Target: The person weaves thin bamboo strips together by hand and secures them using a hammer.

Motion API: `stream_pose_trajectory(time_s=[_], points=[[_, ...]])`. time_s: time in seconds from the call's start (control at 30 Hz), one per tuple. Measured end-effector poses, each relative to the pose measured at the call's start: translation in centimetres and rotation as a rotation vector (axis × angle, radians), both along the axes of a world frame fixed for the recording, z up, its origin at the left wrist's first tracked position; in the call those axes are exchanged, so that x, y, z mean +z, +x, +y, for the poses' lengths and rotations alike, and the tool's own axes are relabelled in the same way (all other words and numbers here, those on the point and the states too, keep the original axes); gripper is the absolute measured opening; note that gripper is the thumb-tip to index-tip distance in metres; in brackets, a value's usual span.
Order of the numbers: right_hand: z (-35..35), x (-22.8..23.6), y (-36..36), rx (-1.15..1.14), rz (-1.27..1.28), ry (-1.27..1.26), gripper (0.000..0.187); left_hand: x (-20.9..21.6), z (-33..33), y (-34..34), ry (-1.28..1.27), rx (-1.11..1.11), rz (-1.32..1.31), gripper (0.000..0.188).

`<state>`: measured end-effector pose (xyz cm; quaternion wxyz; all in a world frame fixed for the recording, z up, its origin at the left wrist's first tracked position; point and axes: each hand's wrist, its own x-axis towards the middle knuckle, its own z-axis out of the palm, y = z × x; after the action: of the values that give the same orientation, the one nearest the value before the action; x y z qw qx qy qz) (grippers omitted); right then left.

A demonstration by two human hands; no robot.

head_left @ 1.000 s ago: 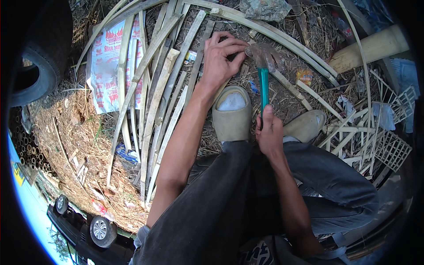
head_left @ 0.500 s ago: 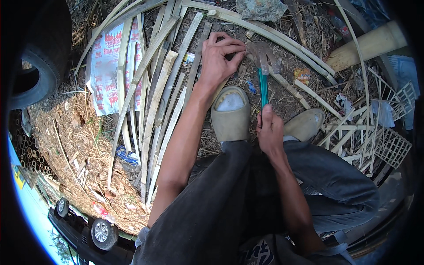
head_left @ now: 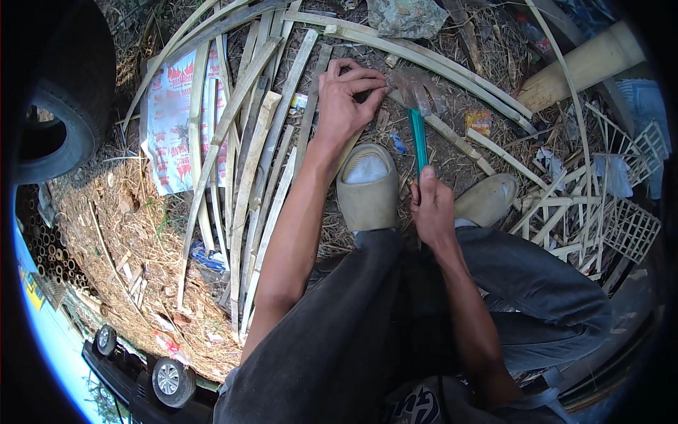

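Note:
My right hand (head_left: 433,208) is wrapped round the green handle of a hammer (head_left: 419,145), whose motion-blurred metal head is just right of my left fingertips. My left hand (head_left: 347,102) is closed in a pinch, thumb and forefinger meeting near the hammer head. Whatever lies between those fingertips is too small to make out. Under the hammer head a pale bamboo strip (head_left: 459,141) runs along the ground, slanting down to the right. My shod left foot (head_left: 367,191) stands just below my left hand, and a strip's edge shows beside it.
Several long bamboo strips (head_left: 244,169) lie to the left, partly over a printed plastic sheet (head_left: 169,124). A rock (head_left: 406,18) sits at the far side. At the right are a thick bamboo pole (head_left: 583,67) and a lattice piece (head_left: 632,230). A tyre (head_left: 60,134) stands far left.
The whole view has shifted slightly. The hammer head stays close to my left fingertips, now a little lower and more blurred. Both hands keep their hold.

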<state>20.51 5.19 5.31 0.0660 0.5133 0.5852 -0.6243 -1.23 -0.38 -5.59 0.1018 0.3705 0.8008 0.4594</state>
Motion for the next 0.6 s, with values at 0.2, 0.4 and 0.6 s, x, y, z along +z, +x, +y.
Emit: stream_pose_trajectory(time_s=[0.2,0.4,0.6], points=[[0.3,0.6,1.0,-0.101,0.208,0.059,0.061,1.2,0.4,0.4,-0.064,-0.006,0.008,0.016],[1.7,0.9,0.7,-0.115,0.376,0.198,0.048,1.2,-0.4,1.1,-0.042,0.014,-0.019,0.040],[2.7,2.6,-2.0,-0.151,0.329,0.027,0.045,1.6,-0.2,1.7,-0.106,0.091,0.039,0.045]])
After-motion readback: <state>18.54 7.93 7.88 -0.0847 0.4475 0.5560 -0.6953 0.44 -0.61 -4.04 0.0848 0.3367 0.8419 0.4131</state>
